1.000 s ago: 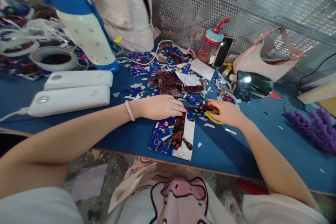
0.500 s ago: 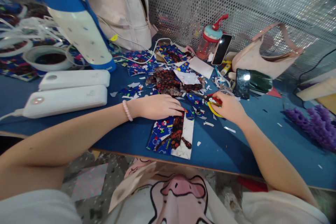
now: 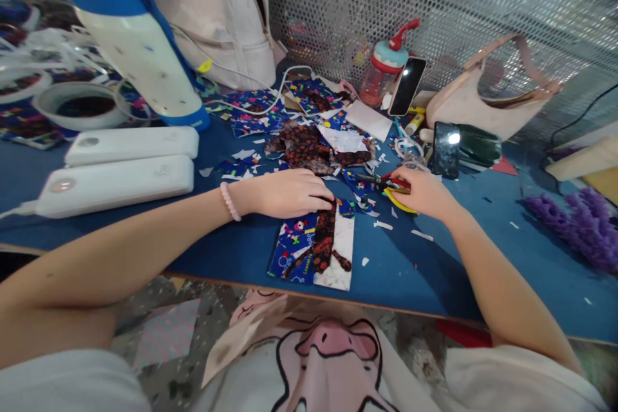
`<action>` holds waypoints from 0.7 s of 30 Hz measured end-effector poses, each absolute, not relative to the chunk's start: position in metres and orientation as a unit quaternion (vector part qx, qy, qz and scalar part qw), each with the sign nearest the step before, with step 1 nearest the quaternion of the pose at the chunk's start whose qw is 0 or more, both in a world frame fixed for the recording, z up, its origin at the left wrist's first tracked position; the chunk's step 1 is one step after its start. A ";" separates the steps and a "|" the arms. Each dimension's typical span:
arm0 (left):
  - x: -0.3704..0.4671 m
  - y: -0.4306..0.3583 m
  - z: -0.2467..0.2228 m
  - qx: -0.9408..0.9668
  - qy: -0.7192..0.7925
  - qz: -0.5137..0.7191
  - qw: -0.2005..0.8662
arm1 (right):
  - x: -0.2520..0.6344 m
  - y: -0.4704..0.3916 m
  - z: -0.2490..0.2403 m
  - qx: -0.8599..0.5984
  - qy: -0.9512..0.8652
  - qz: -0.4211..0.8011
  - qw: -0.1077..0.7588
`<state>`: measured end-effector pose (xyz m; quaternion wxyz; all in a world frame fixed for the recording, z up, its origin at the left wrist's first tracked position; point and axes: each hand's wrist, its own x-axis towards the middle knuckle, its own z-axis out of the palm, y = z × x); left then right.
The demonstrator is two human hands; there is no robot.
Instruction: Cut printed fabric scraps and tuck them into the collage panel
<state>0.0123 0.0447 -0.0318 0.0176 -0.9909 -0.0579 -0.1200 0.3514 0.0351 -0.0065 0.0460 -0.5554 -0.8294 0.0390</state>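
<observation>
My left hand (image 3: 293,193), with a pink bead bracelet at the wrist, lies palm down over the top edge of a small rectangular panel (image 3: 342,251). The panel carries blue patterned fabric on its left, white on its right and a dark red-and-black fabric strip (image 3: 324,238) down the middle. My left fingers rest on the strip's upper end; what is beneath them is hidden. My right hand (image 3: 425,192) is closed around the red and yellow handles of scissors (image 3: 400,199), whose blades point left toward fabric scraps (image 3: 304,145).
Behind are a white backpack (image 3: 207,13), large bottle (image 3: 140,45), lidded cup (image 3: 381,74), phone (image 3: 408,87) and pale handbag (image 3: 487,103). Two white devices (image 3: 120,183) lie left, tape rolls (image 3: 80,106) beyond them. Purple fuzzy material (image 3: 574,225) sits at the right.
The scissors' yellow handle has tilted slightly in my right hand. My left hand stays on the panel, its fingers slightly shifted. The whole view has moved a little.
</observation>
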 end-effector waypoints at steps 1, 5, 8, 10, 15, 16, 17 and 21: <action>0.012 0.045 -0.032 -0.991 -0.061 -0.120 0.017 | 0.352 0.035 -0.007 -0.551 -0.832 0.045 0.044; 0.012 0.046 -0.034 -0.991 -0.064 -0.120 0.007 | 0.355 0.037 -0.010 -0.530 -0.845 0.068 0.041; 0.012 0.046 -0.035 -0.991 -0.062 -0.119 0.005 | 0.358 0.039 -0.011 -0.508 -0.856 0.081 0.045; 0.011 0.045 -0.034 -0.991 -0.062 -0.119 0.006 | 0.359 0.040 -0.011 -0.493 -0.864 0.086 0.048; 0.012 0.045 -0.033 -0.990 -0.067 -0.120 -0.008 | 0.363 0.041 -0.010 -0.467 -0.877 0.097 0.053; 0.013 0.045 -0.033 -0.990 -0.069 -0.119 -0.012 | 0.364 0.041 -0.009 -0.463 -0.879 0.102 0.053; 0.013 0.045 -0.032 -0.990 -0.071 -0.118 -0.015 | 0.364 0.041 -0.009 -0.458 -0.881 0.106 0.054; 0.013 0.046 -0.033 -0.991 -0.071 -0.117 -0.010 | 0.359 0.037 -0.004 -0.464 -0.879 0.070 0.088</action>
